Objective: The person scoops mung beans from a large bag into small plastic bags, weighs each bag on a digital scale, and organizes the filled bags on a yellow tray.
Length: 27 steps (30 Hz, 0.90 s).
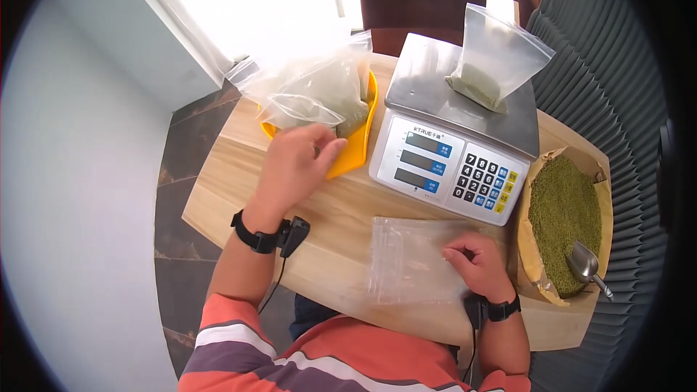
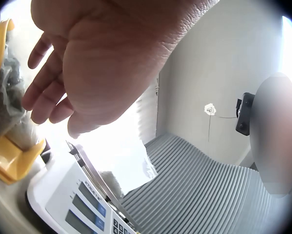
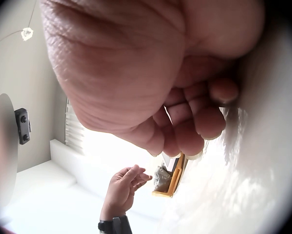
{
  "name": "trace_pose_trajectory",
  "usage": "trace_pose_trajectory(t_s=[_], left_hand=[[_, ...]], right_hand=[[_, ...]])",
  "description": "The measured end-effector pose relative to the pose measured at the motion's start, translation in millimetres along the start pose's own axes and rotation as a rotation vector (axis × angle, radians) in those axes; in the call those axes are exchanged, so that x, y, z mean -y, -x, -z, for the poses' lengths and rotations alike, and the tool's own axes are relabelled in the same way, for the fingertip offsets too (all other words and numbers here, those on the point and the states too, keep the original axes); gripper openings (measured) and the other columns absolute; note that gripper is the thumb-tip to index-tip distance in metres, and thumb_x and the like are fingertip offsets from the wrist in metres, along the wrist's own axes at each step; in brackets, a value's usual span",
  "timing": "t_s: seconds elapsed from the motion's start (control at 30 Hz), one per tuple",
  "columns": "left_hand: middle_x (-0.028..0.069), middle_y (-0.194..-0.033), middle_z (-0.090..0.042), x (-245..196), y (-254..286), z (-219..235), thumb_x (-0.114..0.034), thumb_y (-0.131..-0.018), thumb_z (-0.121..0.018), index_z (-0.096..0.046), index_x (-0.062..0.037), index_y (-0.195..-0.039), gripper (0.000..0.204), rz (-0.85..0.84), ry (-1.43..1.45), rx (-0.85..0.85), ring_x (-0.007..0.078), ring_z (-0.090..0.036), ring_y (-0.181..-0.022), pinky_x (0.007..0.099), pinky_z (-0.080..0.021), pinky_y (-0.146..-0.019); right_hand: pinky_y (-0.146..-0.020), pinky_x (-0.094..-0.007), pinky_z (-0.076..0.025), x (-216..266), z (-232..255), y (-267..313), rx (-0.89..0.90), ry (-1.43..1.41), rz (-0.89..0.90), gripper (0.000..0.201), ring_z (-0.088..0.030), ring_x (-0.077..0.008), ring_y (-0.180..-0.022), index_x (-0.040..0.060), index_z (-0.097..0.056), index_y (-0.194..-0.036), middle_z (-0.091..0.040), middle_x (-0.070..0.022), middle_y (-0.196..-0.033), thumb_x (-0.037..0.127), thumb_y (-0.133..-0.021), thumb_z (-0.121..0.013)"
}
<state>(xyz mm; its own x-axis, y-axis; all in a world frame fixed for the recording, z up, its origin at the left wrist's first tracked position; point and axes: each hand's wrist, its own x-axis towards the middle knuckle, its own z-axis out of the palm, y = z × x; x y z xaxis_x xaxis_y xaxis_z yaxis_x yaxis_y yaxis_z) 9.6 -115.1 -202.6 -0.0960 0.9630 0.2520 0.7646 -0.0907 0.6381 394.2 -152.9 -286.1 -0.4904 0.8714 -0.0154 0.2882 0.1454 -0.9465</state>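
My left hand (image 1: 296, 163) hovers by the near side of a yellow bin (image 1: 353, 154), its fingers loosely bent around nothing. Clear zip bags (image 1: 319, 91) with greenish contents stand in that bin. Over flat, clear plastic bags (image 1: 403, 261) on the table is my right hand (image 1: 481, 267); its fingers (image 3: 185, 131) are loosely curled, with fingertips close over the plastic and nothing visible in their grasp. On the steel pan of a digital scale (image 1: 450, 167) stands an upright zip bag (image 1: 501, 51), with green granules at its bottom.
At the right, an open brown sack (image 1: 534, 247) holds small green beans (image 1: 563, 210), with a metal scoop (image 1: 584, 261) lying on them. Brown chairs (image 1: 421, 3) stand beyond the wooden table (image 1: 225, 196). A grey pleated curtain (image 1: 602, 94) borders the right side.
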Motion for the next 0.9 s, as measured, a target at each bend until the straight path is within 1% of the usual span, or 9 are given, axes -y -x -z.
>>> trace_pose_trajectory(t_s=[0.07,0.23,0.33,0.4,0.6,0.7,0.77,0.8,0.9], left_hand=[[0.0180,-0.089,-0.079,16,-11,3,-0.019,-0.097,-0.081,-0.081,-0.0008,-0.104,0.019,-0.164,-0.107,-0.214,0.0361,-0.076,-0.081,0.0432,-0.059,-0.078],[0.0188,-0.104,-0.082,51,-45,1,-0.020,-0.098,-0.081,-0.082,-0.0005,-0.115,0.026,-0.292,-0.177,-0.358,0.0342,-0.076,-0.092,0.0392,-0.060,-0.085],[0.0200,-0.114,-0.081,53,-55,-9,-0.023,-0.096,-0.082,-0.081,-0.0005,-0.119,0.032,-0.264,-0.213,-0.279,0.0349,-0.075,-0.106,0.0399,-0.059,-0.093],[0.0196,-0.120,-0.080,56,-57,-15,-0.025,-0.095,-0.083,-0.081,-0.0007,-0.120,0.035,-0.242,-0.130,-0.061,0.0342,-0.072,-0.114,0.0408,-0.058,-0.096],[0.0152,-0.120,-0.079,60,-53,-14,-0.026,-0.096,-0.085,-0.081,-0.0011,-0.122,0.036,-0.226,-0.049,0.032,0.0276,-0.072,-0.107,0.0363,-0.058,-0.088],[0.0152,-0.105,-0.082,50,-46,-8,-0.028,-0.098,-0.082,-0.082,-0.0016,-0.117,0.033,-0.178,-0.023,-0.074,0.0288,-0.074,-0.087,0.0392,-0.059,-0.086],[0.0123,-0.100,-0.082,37,-47,-8,-0.025,-0.101,-0.079,-0.082,-0.0015,-0.116,0.028,-0.057,0.123,-0.167,0.0197,-0.074,-0.084,0.0325,-0.058,-0.080],[0.0100,-0.096,-0.082,33,-52,-9,-0.020,-0.103,-0.077,-0.082,-0.0015,-0.114,0.022,-0.159,0.131,-0.256,0.0142,-0.074,-0.084,0.0287,-0.056,-0.079],[0.0086,-0.106,-0.083,-33,-61,3,-0.015,-0.103,-0.078,-0.081,-0.0023,-0.119,0.020,-0.337,0.125,-0.313,0.0160,-0.075,-0.096,0.0312,-0.057,-0.088]], right_hand=[[-0.066,-0.0293,-0.048,-1,0,0,-0.001,-0.010,-0.012,0.012,-0.061,-0.0112,-0.074,-0.0013,-0.078,-0.098,-0.071,-0.0045,-0.085,0.010,-0.098,-0.082],[-0.067,-0.0283,-0.048,4,-1,-1,-0.008,-0.003,-0.011,0.010,-0.061,-0.0103,-0.074,-0.0016,-0.078,-0.099,-0.071,-0.0042,-0.085,0.008,-0.099,-0.081],[-0.067,-0.0280,-0.048,5,-1,-1,-0.011,0.021,-0.009,0.009,-0.061,-0.0101,-0.074,-0.0014,-0.079,-0.099,-0.071,-0.0037,-0.085,0.008,-0.098,-0.081],[-0.067,-0.0278,-0.048,5,-2,-1,-0.007,0.026,-0.006,0.009,-0.061,-0.0099,-0.074,-0.0013,-0.079,-0.098,-0.070,-0.0035,-0.085,0.008,-0.098,-0.081],[-0.066,-0.0289,-0.048,0,0,0,-0.018,0.038,-0.019,0.011,-0.061,-0.0114,-0.073,-0.0007,-0.078,-0.097,-0.070,-0.0047,-0.083,0.010,-0.098,-0.082],[-0.067,-0.0309,-0.050,4,-1,-2,-0.026,0.050,-0.014,0.012,-0.062,-0.0134,-0.073,-0.0004,-0.078,-0.098,-0.070,-0.0063,-0.083,0.011,-0.098,-0.082],[-0.067,-0.0320,-0.050,6,1,-1,-0.059,0.036,-0.059,0.012,-0.063,-0.0145,-0.074,-0.0003,-0.078,-0.099,-0.071,-0.0072,-0.083,0.011,-0.099,-0.082],[-0.068,-0.0322,-0.051,7,1,-2,-0.030,0.036,-0.015,0.012,-0.064,-0.0147,-0.075,-0.0004,-0.078,-0.100,-0.072,-0.0076,-0.085,0.011,-0.100,-0.081],[-0.067,-0.0296,-0.050,5,1,-1,0.000,0.002,0.022,0.011,-0.062,-0.0116,-0.076,0.0002,-0.079,-0.102,-0.072,-0.0050,-0.086,0.011,-0.102,-0.080]])
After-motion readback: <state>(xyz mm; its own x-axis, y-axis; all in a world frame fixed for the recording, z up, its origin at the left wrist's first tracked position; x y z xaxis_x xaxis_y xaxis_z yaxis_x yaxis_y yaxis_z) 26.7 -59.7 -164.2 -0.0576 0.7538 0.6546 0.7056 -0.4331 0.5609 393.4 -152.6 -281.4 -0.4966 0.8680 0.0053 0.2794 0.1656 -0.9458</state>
